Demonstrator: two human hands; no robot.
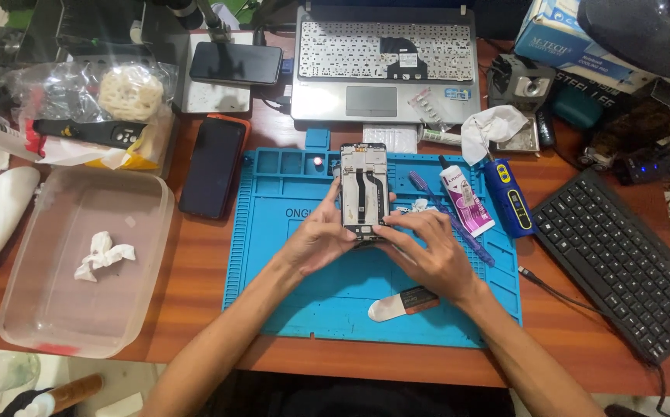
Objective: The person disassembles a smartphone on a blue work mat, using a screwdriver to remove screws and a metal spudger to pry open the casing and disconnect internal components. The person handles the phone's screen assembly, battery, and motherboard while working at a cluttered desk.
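An opened phone (363, 191) with its back off, showing flat cables and a dark frame, lies upright on the blue repair mat (288, 286). My left hand (319, 238) grips its lower left edge. My right hand (427, 251) presses on its lower right corner with the fingers. A white-and-orange flat pry tool (402, 304) lies on the mat just below my right hand. A purple brush-like tool (451, 220) and a white glue tube (464, 199) lie to the right of the phone.
A clear plastic tub (10, 309) with crumpled tissue sits left. A dark phone in an orange case (213, 166) lies beside the mat. A laptop with missing keys (385, 66) stands behind, a black keyboard (620, 259) to the right, a blue electric tool (511, 199) near the tube.
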